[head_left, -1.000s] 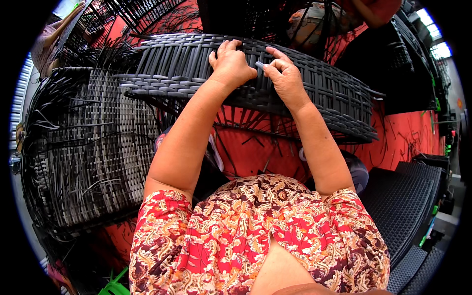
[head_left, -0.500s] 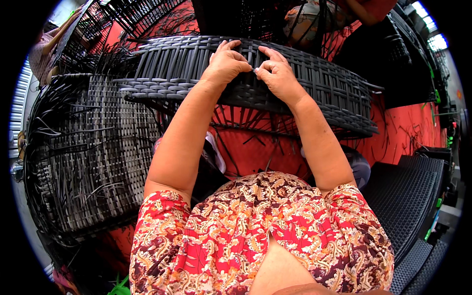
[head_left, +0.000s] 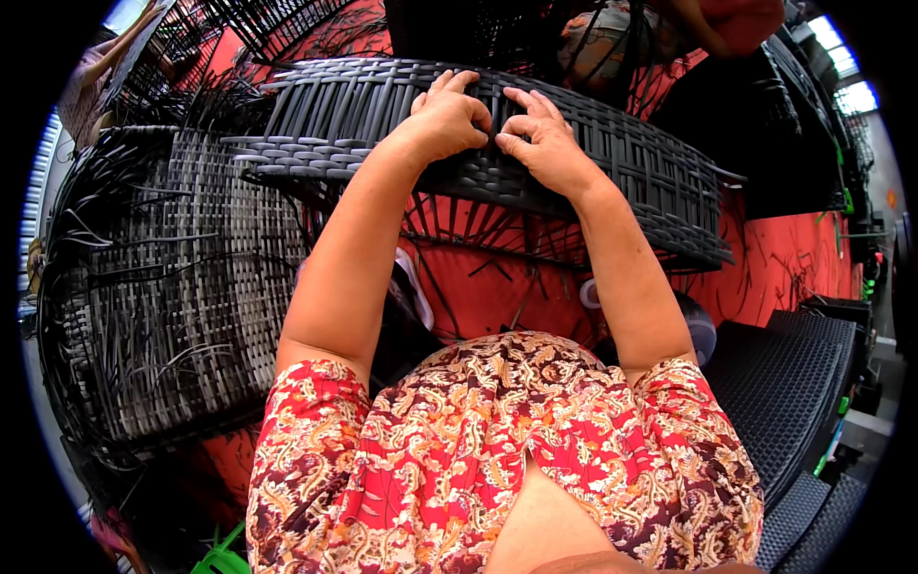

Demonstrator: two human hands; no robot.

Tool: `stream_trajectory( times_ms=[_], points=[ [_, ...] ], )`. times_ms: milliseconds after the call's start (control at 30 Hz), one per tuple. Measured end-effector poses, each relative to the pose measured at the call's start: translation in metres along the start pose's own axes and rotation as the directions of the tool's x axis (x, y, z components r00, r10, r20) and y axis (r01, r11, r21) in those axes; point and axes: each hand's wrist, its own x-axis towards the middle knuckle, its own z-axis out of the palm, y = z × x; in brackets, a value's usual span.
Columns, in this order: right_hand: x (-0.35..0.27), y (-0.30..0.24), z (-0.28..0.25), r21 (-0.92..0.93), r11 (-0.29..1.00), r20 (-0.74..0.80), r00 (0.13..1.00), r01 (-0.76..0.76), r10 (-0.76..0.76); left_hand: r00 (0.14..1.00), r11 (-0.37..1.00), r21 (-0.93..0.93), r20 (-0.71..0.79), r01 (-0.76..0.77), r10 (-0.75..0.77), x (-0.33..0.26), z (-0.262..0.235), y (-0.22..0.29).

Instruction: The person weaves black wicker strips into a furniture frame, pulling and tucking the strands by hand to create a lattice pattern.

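Note:
A long, curved panel of dark grey synthetic wicker (head_left: 612, 143) lies in front of me, with tight horizontal bands along its edges and upright strands between them. My left hand (head_left: 448, 120) rests on its middle; the outer fingers lie over the upper band, while thumb and index finger curl together. Just beside it, my right hand (head_left: 545, 143) has its thumb and index finger bent close together, other fingers stretched along the weave. The two thumbs face each other a small gap apart. Whatever thin strand may be between the fingertips is too small to make out.
At left stands a large, partly woven grey wicker piece (head_left: 191, 287) with loose strands sticking out. Dark woven panels (head_left: 784, 383) are stacked at right. Strand scraps litter the red floor (head_left: 497, 287). Other people work at the far side, one near the upper right (head_left: 612, 48).
My fingertips, which met in a pinch at the middle, have drawn slightly apart. The left hand's thumb and index have curled more. The wicker panel shows slightly higher in view.

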Motion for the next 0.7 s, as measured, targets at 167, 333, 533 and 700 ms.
stream_trajectory(
  times_ms=[167,333,533,700],
  points=[
    [-0.005,-0.006,0.001,-0.040,0.999,-0.084,0.996,0.016,-0.019,0.998,1.000,0.023,-0.057,-0.011,0.013,-0.002,0.000,0.007],
    [-0.009,-0.011,0.007,0.049,0.998,-0.216,0.976,0.038,-0.027,0.996,1.000,-0.019,-0.094,-0.015,0.013,-0.007,0.002,0.010],
    [-0.016,-0.002,0.003,0.033,0.988,-0.386,0.913,0.153,-0.128,0.977,0.978,-0.089,-0.122,-0.187,0.175,0.009,0.010,0.008],
    [-0.014,-0.006,0.010,-0.214,0.959,-0.424,0.867,0.186,-0.262,0.967,0.972,-0.050,-0.123,-0.229,0.221,0.002,0.003,0.006]
  ],
)
